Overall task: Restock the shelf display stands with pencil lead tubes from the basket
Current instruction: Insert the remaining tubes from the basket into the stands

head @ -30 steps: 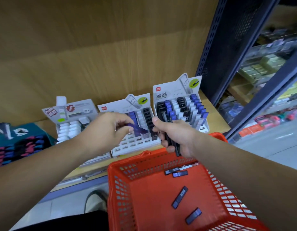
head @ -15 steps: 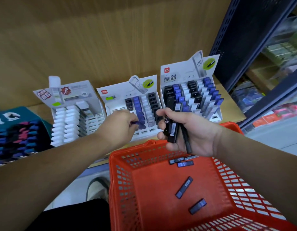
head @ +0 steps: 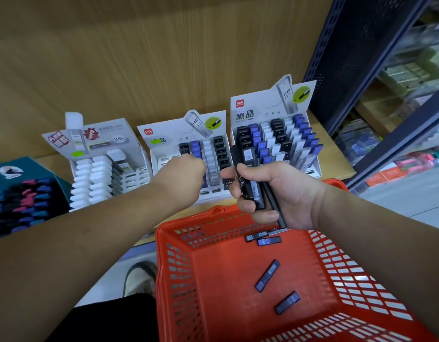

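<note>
Tubes within right fingers

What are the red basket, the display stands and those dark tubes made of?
Basket: glossy moulded plastic, judging by its slotted walls. Right display stand: printed cardboard, apparently; folded, die-cut header. Tubes in the right hand: probably hard plastic, faintly shiny.

Upright in the grip, black tubes bundled; below it, loose tubes flat in the red basket; just beyond, white stands, slots partly filled.
</note>
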